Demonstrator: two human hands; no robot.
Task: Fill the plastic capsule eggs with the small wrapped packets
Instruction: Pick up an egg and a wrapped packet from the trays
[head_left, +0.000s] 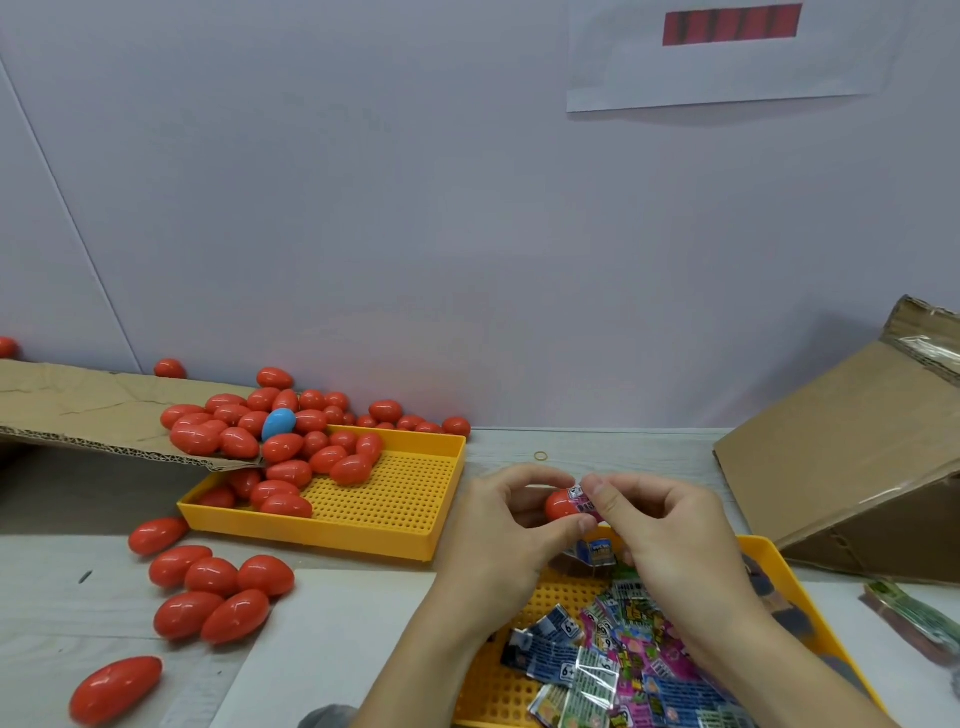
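Note:
My left hand (511, 514) grips a red egg half (560, 505) above the near yellow tray (774, 558). My right hand (654, 525) pinches a small wrapped packet (583, 498) at the egg half's open mouth. A second packet (597, 552) hangs just under my hands. Several wrapped packets (613, 660) lie heaped in the near tray. Red eggs (291, 441) with one blue egg (279, 423) pile in the far yellow tray (410, 499). Several closed red eggs (218, 587) lie loose on the table at the left.
A torn cardboard flap (93, 410) overhangs the far tray on the left. A tilted cardboard box (852, 457) stands at the right. A rubber band (541, 455) lies on the table behind my hands. A bundle of packets (914, 618) sits at the right edge.

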